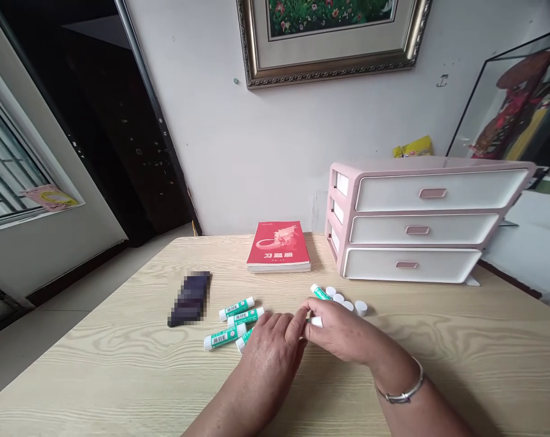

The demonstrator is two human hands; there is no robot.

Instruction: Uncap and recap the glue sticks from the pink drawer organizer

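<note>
My left hand [271, 343] is curled with the knuckles up, its fingertips meeting my right hand over the table. Pinched in my right hand [336, 328] is a small white cap [317, 321]. Between the hands, the glue stick is mostly covered by my fingers. Left of my left hand lie several green-and-white glue sticks, among them a glue stick [237, 308] at the back and another [224, 337] in front. One more glue stick [320, 292] lies just beyond my right hand, beside several loose white caps [360, 308].
A red book [279, 246] lies near the back edge of the wooden table [133, 358]. At the back right stands a pink-and-white drawer unit [416, 221], with a yellow packet [414, 147] behind its top. A blurred dark object [190, 299] lies on the left.
</note>
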